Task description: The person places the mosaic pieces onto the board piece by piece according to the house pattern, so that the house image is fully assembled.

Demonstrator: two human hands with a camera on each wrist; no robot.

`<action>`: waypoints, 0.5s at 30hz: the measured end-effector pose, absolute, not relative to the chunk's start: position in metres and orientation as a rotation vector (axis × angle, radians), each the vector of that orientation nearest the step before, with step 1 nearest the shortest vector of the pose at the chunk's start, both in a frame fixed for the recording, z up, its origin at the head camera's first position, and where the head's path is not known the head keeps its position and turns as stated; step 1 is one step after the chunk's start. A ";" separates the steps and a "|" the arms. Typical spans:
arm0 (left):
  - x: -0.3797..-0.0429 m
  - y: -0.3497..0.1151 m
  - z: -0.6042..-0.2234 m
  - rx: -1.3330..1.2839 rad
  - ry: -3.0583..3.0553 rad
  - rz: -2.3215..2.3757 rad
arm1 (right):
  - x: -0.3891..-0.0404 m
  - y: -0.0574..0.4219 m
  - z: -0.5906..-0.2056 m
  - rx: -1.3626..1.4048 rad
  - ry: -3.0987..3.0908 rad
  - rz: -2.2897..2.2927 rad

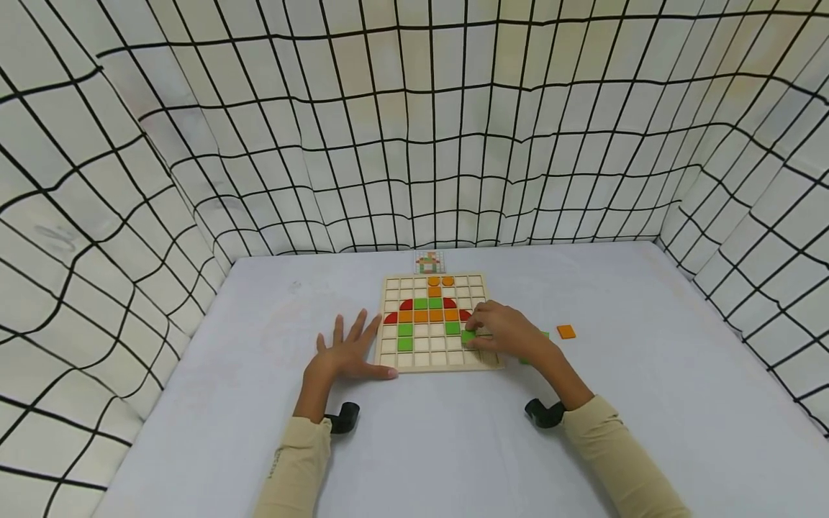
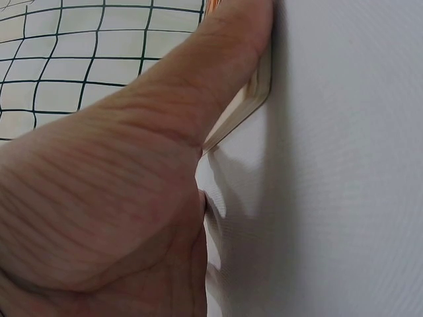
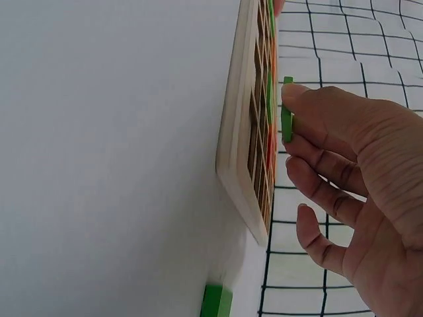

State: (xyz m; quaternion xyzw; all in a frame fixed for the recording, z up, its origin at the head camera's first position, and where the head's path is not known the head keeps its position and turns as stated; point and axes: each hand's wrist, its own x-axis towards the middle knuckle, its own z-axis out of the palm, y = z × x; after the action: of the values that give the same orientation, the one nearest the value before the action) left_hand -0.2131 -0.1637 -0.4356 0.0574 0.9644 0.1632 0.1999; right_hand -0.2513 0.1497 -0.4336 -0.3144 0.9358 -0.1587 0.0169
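A wooden grid board (image 1: 421, 361) lies on the white table, with red, orange and green tiles set in several of its squares. My left hand (image 1: 346, 356) rests at the board's left side, fingers spread, its thumb along the near left corner. Over the board's right part, my right hand (image 1: 508, 331) pinches a green square tile (image 3: 287, 119) between thumb and fingers. In the right wrist view that tile is held just above the grid. Two orange round tiles (image 1: 434, 281) sit in the top row.
A small pattern card (image 1: 429, 262) lies behind the board. An orange square tile (image 1: 566, 332) is on the table at the right. Another green tile (image 3: 216, 302) lies near the board, partly hidden by the right arm in the head view. Black netting (image 1: 453, 144) hangs around the table.
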 end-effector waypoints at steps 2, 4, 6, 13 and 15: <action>-0.213 -0.164 -0.436 0.160 2.697 0.455 | -0.251 0.143 -0.434 -1.001 2.907 -0.476; -0.213 -0.164 -0.435 0.157 2.696 0.451 | -0.251 0.138 -0.435 -1.029 2.912 -0.453; -0.213 -0.164 -0.435 0.156 2.696 0.453 | -0.251 0.134 -0.435 -1.055 2.924 -0.425; -0.211 -0.164 -0.434 0.163 2.697 0.462 | -0.250 0.125 -0.437 -1.093 2.935 -0.370; -0.211 -0.164 -0.433 0.165 2.697 0.463 | -0.251 0.124 -0.437 -1.096 2.938 -0.370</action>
State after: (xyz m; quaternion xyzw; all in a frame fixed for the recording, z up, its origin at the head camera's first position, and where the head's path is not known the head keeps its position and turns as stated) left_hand -0.2114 -0.1643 -0.4331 0.0590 0.9642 0.1656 0.1988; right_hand -0.2505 0.1243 -0.4375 -0.3470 0.9305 -0.1171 -0.0080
